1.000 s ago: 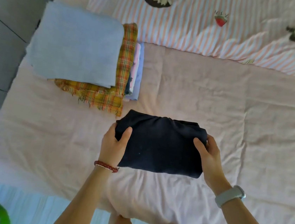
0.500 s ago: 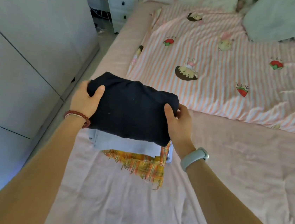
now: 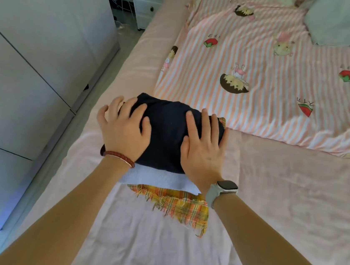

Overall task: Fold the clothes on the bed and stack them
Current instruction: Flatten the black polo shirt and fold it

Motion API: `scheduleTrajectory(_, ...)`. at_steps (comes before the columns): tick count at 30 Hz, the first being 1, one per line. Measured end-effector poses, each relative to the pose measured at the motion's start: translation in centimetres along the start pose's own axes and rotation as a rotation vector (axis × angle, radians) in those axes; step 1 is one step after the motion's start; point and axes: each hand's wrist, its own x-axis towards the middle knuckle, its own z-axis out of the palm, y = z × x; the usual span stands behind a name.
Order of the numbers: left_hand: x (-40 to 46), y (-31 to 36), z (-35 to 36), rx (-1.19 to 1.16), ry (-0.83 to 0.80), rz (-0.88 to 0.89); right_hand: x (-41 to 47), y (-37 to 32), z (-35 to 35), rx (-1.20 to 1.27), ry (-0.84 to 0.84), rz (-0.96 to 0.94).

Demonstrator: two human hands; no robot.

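Note:
A folded dark navy garment (image 3: pixel 166 131) lies on top of the stack near the bed's left edge. Under it shows a folded light blue garment (image 3: pixel 160 179), and below that a yellow-orange plaid cloth (image 3: pixel 179 207) with a frayed edge. My left hand (image 3: pixel 124 131) presses flat on the navy garment's left side, fingers spread. On its right side my right hand (image 3: pixel 202 148) presses down the same way. Neither hand grips anything.
The stack sits on a pink bed sheet (image 3: pixel 292 200). A pink-striped cartoon blanket (image 3: pixel 264 66) covers the far half of the bed. Grey wardrobe doors (image 3: pixel 25 60) stand left of a narrow floor gap. White drawers (image 3: pixel 147 0) and a pale pillow (image 3: pixel 346 21) lie beyond.
The navy garment was carried from the bed's middle to the stack and set down on it. Both hands let go of its sides and now lie flat on top.

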Motion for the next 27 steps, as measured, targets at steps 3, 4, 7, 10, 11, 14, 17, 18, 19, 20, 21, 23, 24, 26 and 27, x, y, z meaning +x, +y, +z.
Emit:
scheduleTrajectory(3, -1.6, 0.8, 0.6, 0.066, -0.235, 0.064, 1.5, 0.4, 1.2, -0.035, -0.094, 0.044)
scheduleTrajectory(4, -2.0, 0.9, 1.1, 0.047, -0.323, 0.052, 1.7, 0.7, 1.7, -0.038, -0.112, 0.039)
scheduleTrajectory(7, -2.1, 0.1, 3.1, 0.009, -0.453, 0.012, 1.9, 1.9, 3.3, -0.021, -0.116, 0.029)
scheduleTrajectory(10, -2.3, -0.1, 5.2, 0.008, -0.457, 0.050, 1.9, 2.7, 5.0, 0.002, -0.103, 0.054)
scheduleTrajectory(11, -2.5, -0.1, 5.8, 0.008, -0.473, 0.060, 1.8, 2.9, 5.5, 0.007, -0.106, 0.060)
scheduleTrajectory(14, -2.9, -0.2, 7.0, 0.005, -0.497, 0.071, 1.5, 3.6, 6.6, -0.014, -0.128, 0.060)
scheduleTrajectory(17, -2.7, -0.3, 6.9, 0.029, -0.538, 0.072, 1.6, 3.6, 6.3, -0.060, -0.196, 0.041)
scheduleTrajectory(18, -2.6, -0.4, 6.9, 0.050, -0.564, 0.072, 1.7, 3.5, 6.1, -0.067, -0.236, 0.038)
scheduleTrajectory(19, -2.3, -0.4, 6.6, 0.075, -0.585, 0.071, 1.9, 3.4, 5.6, -0.072, -0.274, 0.036)
scheduleTrajectory(20, -1.9, -0.4, 6.1, 0.099, -0.603, 0.072, 2.1, 3.4, 4.8, -0.070, -0.310, 0.035)
scheduleTrajectory(21, -1.4, -0.2, 5.5, 0.117, -0.620, 0.071, 2.3, 3.3, 4.0, -0.056, -0.346, 0.039)
scheduleTrajectory(23, -0.5, 0.6, 4.0, 0.129, -0.640, 0.073, 2.4, 3.3, 2.1, -0.013, -0.389, 0.042)
scheduleTrajectory(24, -0.1, 1.0, 3.2, 0.126, -0.643, 0.065, 2.4, 3.3, 1.1, 0.001, -0.390, 0.032)
scheduleTrajectory(26, 0.4, 1.7, 1.5, 0.102, -0.638, 0.033, 2.1, 3.1, -0.9, 0.025, -0.371, 0.012)
scheduleTrajectory(27, 0.6, 2.0, 0.7, 0.083, -0.629, 0.012, 1.9, 3.0, -1.8, 0.033, -0.359, 0.010)
